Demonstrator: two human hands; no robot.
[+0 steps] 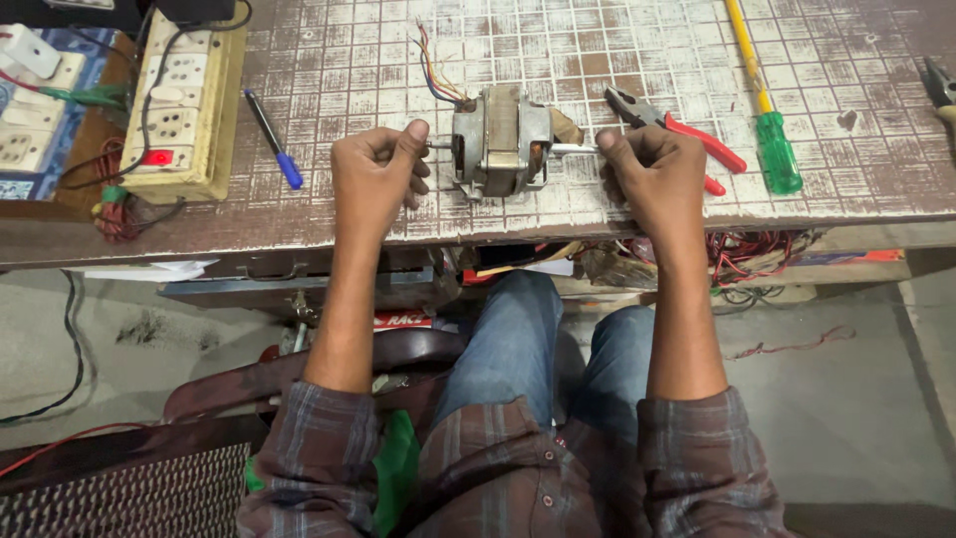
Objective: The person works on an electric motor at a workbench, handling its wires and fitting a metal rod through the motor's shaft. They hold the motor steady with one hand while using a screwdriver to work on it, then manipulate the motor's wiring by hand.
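Observation:
A small grey electric motor (500, 139) with a steel shaft sticking out both sides rests on the worn, gridded workbench (597, 60). Coloured wires (434, 72) rise from its top left. My left hand (376, 171) pinches the left end of the shaft between thumb and fingers. My right hand (649, 169) grips the right end of the shaft (573, 148). Both hands sit level with the motor, one on each side.
Red-handled pliers (687, 134) lie just behind my right hand. A yellow screwdriver with a green handle (767, 120) lies to the right. A blue pen (274, 139) and a cream switchboard with sockets (179, 110) stand at the left. Tangled wires hang under the bench edge.

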